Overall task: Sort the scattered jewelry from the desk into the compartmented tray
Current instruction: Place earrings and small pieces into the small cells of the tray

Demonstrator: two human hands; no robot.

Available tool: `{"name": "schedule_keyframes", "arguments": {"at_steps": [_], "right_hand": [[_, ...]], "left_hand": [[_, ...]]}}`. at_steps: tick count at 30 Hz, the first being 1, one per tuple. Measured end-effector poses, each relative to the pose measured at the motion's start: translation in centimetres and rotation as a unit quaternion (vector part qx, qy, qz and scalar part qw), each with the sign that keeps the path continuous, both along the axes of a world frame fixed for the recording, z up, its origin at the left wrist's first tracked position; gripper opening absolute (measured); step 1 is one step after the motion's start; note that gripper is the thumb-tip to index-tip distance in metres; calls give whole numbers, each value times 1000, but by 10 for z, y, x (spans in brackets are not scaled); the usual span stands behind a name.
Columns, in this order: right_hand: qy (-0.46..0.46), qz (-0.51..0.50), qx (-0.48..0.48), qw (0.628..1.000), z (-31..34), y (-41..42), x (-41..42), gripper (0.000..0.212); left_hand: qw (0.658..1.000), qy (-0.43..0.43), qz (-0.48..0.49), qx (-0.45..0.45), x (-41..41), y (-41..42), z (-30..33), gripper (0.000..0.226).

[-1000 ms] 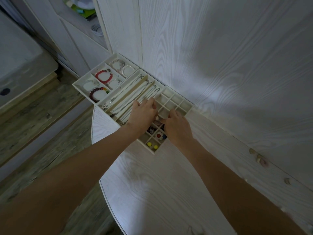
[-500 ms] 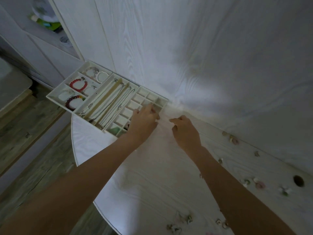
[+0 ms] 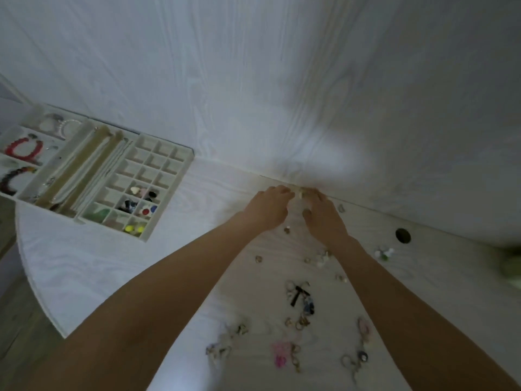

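**Two hands meet at the back of the tabletop**

Both hands are stretched out to the far edge of the white tabletop [image 3: 84,266], close to the wall [image 3: 253,80]. The left hand [image 3: 267,208] and the right hand [image 3: 322,218] are held close together, with their fingers curled in. A tiny pale piece [image 3: 300,195] is seen between the fingertips, but the picture is blurry, so it cannot be told which hand holds it.

The compartmented tray [image 3: 184,167] is set well to the left, against the wall. A red bracelet [image 3: 24,150] and a dark bracelet [image 3: 11,180] are kept in its big boxes on the left. Long chains [image 3: 93,170] are laid in the middle part. Small coloured bits, like two yellow beads [image 3: 134,229], are placed in the little square boxes at the near end.

Scattered jewelry [image 3: 300,299] is spread over the tabletop between the two arms and nearer the person. A pink piece [image 3: 280,354] is seen there too. A round hole [image 3: 403,235] is cut in the tabletop to the right of the hands.
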State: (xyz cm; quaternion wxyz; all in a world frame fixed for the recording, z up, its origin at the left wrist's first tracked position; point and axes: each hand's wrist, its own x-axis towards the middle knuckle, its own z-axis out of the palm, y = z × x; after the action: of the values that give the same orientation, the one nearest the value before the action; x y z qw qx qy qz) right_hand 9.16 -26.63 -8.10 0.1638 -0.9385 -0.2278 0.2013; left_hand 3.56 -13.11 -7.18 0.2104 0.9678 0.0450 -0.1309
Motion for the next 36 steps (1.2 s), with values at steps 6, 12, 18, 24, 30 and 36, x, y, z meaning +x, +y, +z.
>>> {"name": "schedule_keyframes", "arguments": {"at_steps": [6,12,18,24,30,36], "right_hand": [[2,59,24,998,-14,-25,24,44],[-81,-10,41,996,-25,-10,31,23],[-5,-39,99,994,-27,-10,28,20],[75,-26,213,974,-8,-6,12,13],[172,16,285,943,19,33,-21,9],[218,44,315,923,40,87,-55,15]], "left_hand": [[997,-30,69,-8,17,-24,-18,49],[984,-103,144,-18,29,-37,-32,28],[958,-97,203,-179,29,-40,-24,22],[932,-113,230,-255,7,-25,-7,10],[896,-121,287,-317,-55,16,22,10],[830,-142,354,-408,-109,63,48,12]]}}
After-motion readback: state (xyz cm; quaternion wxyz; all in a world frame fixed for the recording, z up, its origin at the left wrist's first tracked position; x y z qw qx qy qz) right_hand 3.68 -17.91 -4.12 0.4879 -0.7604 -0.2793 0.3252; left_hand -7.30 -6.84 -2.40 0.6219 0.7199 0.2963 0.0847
